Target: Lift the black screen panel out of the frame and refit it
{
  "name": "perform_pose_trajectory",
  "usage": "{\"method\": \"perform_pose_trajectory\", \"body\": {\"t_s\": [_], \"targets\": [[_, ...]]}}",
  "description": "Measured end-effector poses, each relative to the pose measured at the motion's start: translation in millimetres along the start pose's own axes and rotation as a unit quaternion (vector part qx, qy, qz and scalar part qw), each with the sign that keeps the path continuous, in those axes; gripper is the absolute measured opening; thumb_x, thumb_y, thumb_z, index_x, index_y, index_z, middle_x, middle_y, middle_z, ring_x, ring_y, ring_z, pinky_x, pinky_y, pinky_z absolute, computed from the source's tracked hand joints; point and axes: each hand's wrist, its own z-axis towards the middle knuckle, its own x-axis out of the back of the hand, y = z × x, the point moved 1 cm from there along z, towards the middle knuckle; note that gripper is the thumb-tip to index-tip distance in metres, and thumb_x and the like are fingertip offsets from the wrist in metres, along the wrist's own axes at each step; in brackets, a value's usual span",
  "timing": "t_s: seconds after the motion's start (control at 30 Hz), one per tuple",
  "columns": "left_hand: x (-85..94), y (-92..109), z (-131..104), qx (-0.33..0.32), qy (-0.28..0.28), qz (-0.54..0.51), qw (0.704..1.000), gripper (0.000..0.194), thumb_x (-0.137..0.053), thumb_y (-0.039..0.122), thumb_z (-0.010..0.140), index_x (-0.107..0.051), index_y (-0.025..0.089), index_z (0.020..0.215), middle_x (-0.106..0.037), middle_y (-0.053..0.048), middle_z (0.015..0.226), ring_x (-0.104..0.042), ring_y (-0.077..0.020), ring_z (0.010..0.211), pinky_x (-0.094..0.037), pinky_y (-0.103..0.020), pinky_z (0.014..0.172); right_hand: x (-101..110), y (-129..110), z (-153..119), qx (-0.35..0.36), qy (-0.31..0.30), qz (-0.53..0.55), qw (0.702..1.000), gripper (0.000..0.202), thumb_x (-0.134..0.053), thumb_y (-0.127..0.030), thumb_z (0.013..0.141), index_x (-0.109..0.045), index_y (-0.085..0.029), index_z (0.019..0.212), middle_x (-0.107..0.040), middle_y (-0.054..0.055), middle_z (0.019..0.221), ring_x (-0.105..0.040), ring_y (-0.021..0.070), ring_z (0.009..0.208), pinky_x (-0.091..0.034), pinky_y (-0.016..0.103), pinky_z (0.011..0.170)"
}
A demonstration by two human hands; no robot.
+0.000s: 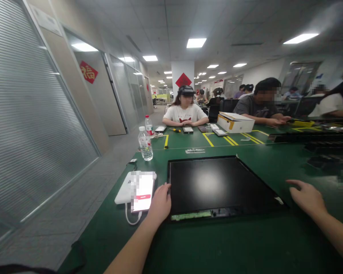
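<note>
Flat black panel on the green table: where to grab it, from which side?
Black panel: likely best by its left edge and right edge, coming in from both sides. It lies flat and wide, so opposite holds should balance it; a green strip sits exposed along the near side.

Between the left hand (160,199) and right hand (308,197) the panel (208,186) is black with a green strip (191,215), the table (223,247) dark green, with yellow lines (166,141) beyond both, and the phone screen (147,186) beside the left hand white with a red bar (143,196).
</note>
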Motion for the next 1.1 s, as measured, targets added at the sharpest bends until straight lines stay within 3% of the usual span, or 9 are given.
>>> {"method": "perform_pose_trajectory", "body": {"t_s": [0.07, 0.17, 0.27, 0.37, 0.47, 0.6, 0.73, 0.87, 1.1], "targets": [[1.0, -1, 0, 0.004, 0.002, -0.001, 1.0, 0.053, -0.048, 0.004, 0.095, -0.065, 0.01, 0.144, -0.063, -0.02, 0.154, -0.055, -0.0306, 0.149, -0.039, -0.047, 0.127, -8, -35, 11, 0.028, -0.004, 0.089, 0.996, 0.048, -0.046, -0.041, 0.081, -0.074, -0.022, 0.115, -0.073, 0.02, 0.114, -0.071, 0.0373, 0.108, -0.055, 0.049, 0.092], [3.9, 3, 0, 0.015, 0.007, 0.001, 1.0, 0.053, -0.048, 0.004, 0.094, -0.065, 0.01, 0.144, -0.066, -0.02, 0.15, -0.059, -0.0317, 0.145, -0.042, -0.048, 0.125, -20, -86, 23, 0.077, -0.085, 0.201, 0.973, 0.046, -0.056, -0.046, 0.074, -0.073, -0.025, 0.111, -0.075, 0.012, 0.109, -0.072, 0.0328, 0.1, -0.054, 0.045, 0.095], [8.2, 8, 3, 0.033, 0.012, 0.03, 0.999, 0.054, -0.049, 0.009, 0.096, -0.06, 0.01, 0.149, -0.067, -0.02, 0.149, -0.062, -0.0313, 0.141, -0.046, -0.048, 0.121, -30, -106, 32, 0.049, -0.168, 0.249, 0.953, 0.044, -0.065, -0.04, 0.063, -0.071, -0.025, 0.104, -0.077, 0.01, 0.105, -0.073, 0.0309, 0.097, -0.057, 0.041, 0.088], [11.2, 11, 9, 0.064, 0.027, 0.058, 0.996, 0.056, -0.055, 0.012, 0.095, -0.056, 0.005, 0.15, -0.051, -0.025, 0.163, -0.044, -0.0331, 0.156, -0.036, -0.047, 0.128, -37, -96, 40, 0.036, -0.172, 0.247, 0.953, 0.047, -0.066, -0.043, 0.065, -0.071, -0.024, 0.107, -0.077, 0.012, 0.104, -0.073, 0.0302, 0.093, -0.057, 0.04, 0.081], [10.6, 11, 14, 0.079, 0.027, 0.06, 0.995, 0.041, -0.061, 0.014, 0.091, -0.07, 0.005, 0.13, -0.046, -0.029, 0.165, -0.04, -0.0384, 0.158, -0.031, -0.05, 0.13, -40, -74, 45, 0.058, -0.127, 0.186, 0.973, 0.048, -0.063, -0.044, 0.068, -0.072, -0.022, 0.109, -0.075, 0.013, 0.102, -0.072, 0.031, 0.087, -0.057, 0.042, 0.078], [7.7, 11, 18, 0.084, 0.043, 0.04, 0.995, 0.026, -0.061, 0.013, 0.087, -0.079, 0.012, 0.106, -0.053, -0.026, 0.16, -0.046, -0.0413, 0.154, -0.032, -0.051, 0.13, -35, -59, 38, 0.086, -0.164, 0.116, 0.976, 0.044, -0.061, -0.045, 0.075, -0.074, -0.019, 0.109, -0.075, 0.01, 0.089, -0.073, 0.029, 0.079, -0.057, 0.04, 0.071], [7.3, 9, 20, 0.072, 0.058, -0.011, 0.996, 0.024, -0.063, 0.013, 0.081, -0.081, 0.018, 0.097, -0.069, -0.02, 0.143, -0.052, -0.0391, 0.149, -0.035, -0.05, 0.128, -27, -62, 25, 0.126, -0.175, 0.074, 0.974, 0.035, -0.062, -0.04, 0.08, -0.077, -0.021, 0.106, -0.076, 0.007, 0.082, -0.073, 0.0265, 0.076, -0.056, 0.036, 0.069], [12.0, 11, 15, 0.075, 0.07, -0.087, 0.991, 0.021, -0.064, 0.015, 0.076, -0.081, 0.02, 0.089, -0.074, -0.018, 0.137, -0.058, -0.0391, 0.143, -0.037, -0.05, 0.126, -26, -64, 22, 0.123, -0.172, 0.061, 0.975, 0.031, -0.064, -0.034, 0.08, -0.08, -0.022, 0.103, -0.078, 0.008, 0.085, -0.075, 0.0276, 0.081, -0.058, 0.037, 0.072], [20.0, 22, 1, 0.133, 0.078, -0.278, 0.948, 0.026, -0.064, 0.025, 0.085, -0.083, 0.022, 0.103, -0.084, -0.008, 0.112, -0.073, -0.0339, 0.119, -0.054, -0.046, 0.11, -29, -60, 22, 0.054, -0.186, 0.104, 0.976, 0.03, -0.062, -0.028, 0.076, -0.079, -0.021, 0.1, -0.081, 0.01, 0.094, -0.075, 0.0272, 0.079, -0.059, 0.036, 0.067]]}}
